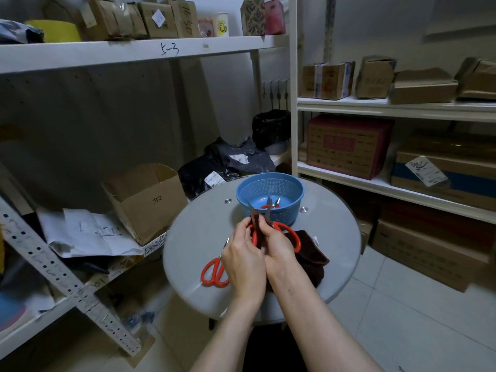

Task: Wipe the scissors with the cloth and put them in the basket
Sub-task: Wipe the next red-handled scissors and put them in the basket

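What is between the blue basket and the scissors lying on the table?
Head view: the left hand and right hand, wiping second scissors with brown cloth.

Orange-red handles and grey blades are shown on the raised scissors (292, 234), on the second scissors (214, 272) at the near left of the pale grey table (193, 237), and on the third scissors (266, 207) inside the blue basket (292, 208), whose walls are patterned with fine mesh holes. The cloth (312, 257) is seen in dark brown. Behind, white shelves (134, 51) are stacked with plain brown boxes (150, 200); a yellow roll (53, 32) is pictured far left, a pink box (274, 17) further right
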